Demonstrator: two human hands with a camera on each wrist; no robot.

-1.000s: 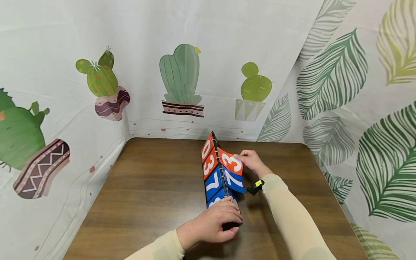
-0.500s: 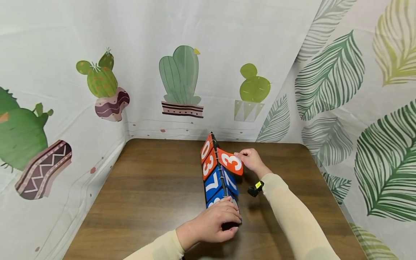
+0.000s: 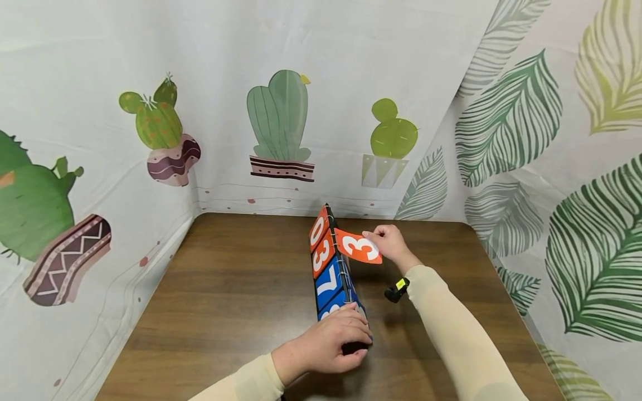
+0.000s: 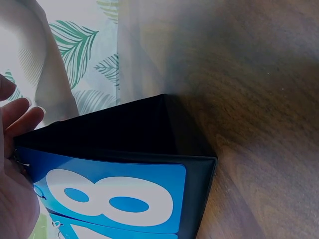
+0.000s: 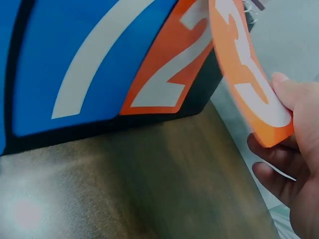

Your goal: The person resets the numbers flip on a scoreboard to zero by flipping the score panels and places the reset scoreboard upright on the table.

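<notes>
A black tent-shaped flip scoreboard (image 3: 345,281) stands lengthwise on the wooden table, with orange and blue number cards ringed along its ridge. My right hand (image 3: 391,243) pinches the free edge of an orange card with a white 3 (image 3: 353,247), lifted out from the right face. Beneath it, in the right wrist view, shows an orange 2 card (image 5: 154,92) beside a blue card with a white 7 (image 5: 94,59). My left hand (image 3: 333,341) grips the near end of the scoreboard, fingers curled over its ridge. A blue 8 card (image 4: 114,191) hangs below that hand in the left wrist view.
The brown wooden table (image 3: 225,289) extends to both sides of the scoreboard. White cloth (image 3: 220,50) printed with cacti and leaves hangs behind and beside it. A small black device (image 3: 396,292) with a yellow label sits at the right wrist.
The right hand has raised the orange 3 card farther out and up from the right face. The blue 7 card has dropped back against that face. The left hand has stayed put.
</notes>
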